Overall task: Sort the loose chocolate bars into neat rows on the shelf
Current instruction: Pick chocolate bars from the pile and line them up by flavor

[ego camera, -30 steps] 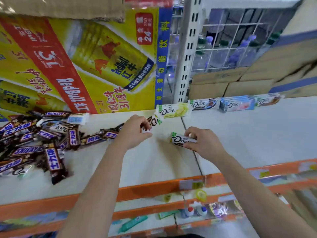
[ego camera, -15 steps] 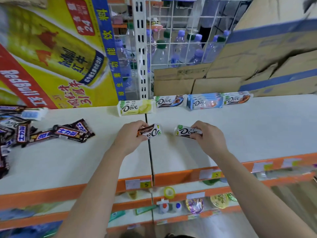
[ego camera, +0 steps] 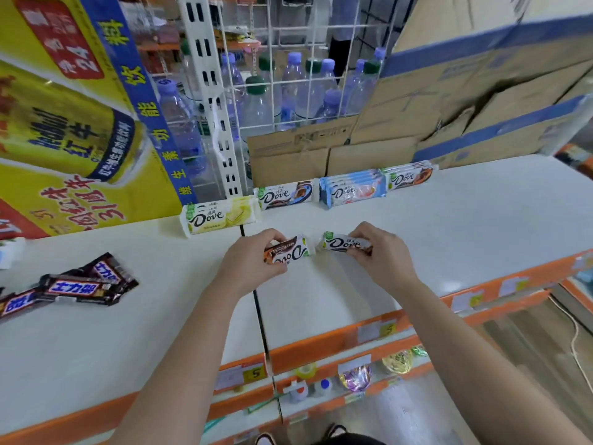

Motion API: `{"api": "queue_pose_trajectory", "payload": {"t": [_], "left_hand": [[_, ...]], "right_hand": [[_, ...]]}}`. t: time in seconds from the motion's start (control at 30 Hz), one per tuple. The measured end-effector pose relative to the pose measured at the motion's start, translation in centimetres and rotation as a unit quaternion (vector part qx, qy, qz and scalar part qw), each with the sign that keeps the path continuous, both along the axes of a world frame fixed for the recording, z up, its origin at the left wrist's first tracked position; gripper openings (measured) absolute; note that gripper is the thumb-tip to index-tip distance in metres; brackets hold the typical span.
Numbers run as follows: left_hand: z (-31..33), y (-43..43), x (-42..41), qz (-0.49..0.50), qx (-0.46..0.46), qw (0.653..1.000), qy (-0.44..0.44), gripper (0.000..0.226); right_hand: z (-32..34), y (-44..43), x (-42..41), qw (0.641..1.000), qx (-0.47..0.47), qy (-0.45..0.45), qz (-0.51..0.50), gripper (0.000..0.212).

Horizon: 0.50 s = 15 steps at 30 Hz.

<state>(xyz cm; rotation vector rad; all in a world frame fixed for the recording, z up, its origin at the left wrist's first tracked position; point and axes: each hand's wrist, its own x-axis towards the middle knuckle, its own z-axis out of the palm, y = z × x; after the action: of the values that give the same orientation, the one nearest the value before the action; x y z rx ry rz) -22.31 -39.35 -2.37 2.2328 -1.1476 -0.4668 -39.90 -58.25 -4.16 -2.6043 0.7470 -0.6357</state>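
Chocolate bars [ego camera: 345,244] — glossy, flat, oblong wrappers

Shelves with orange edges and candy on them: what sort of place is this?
Most likely a small shop or supermarket aisle. Price tags sit on the orange shelf edge, Dove bars stand in rows at the back, and bottled water is stocked behind a wire grid.

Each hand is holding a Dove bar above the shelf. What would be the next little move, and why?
Probably carry the two bars back to the row of Dove stacks at the shelf's rear. The left hand holds a brown-and-white Dove bar, the right hand a white Dove bar; similar brown-and-white stacks already sit there, so matching looks sensible.
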Motion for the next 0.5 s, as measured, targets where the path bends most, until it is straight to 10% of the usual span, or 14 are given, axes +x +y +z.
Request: {"api": "queue_pose_trajectory", "payload": {"t": [0.5], "left_hand": [[-0.3,-13.6,-6.3,0.066,0.017,0.998,-0.003,0.039]], "right_hand": [[-1.1,-16.6,-3.9,1.000,0.022,-0.010,0.009,0.020]]}}
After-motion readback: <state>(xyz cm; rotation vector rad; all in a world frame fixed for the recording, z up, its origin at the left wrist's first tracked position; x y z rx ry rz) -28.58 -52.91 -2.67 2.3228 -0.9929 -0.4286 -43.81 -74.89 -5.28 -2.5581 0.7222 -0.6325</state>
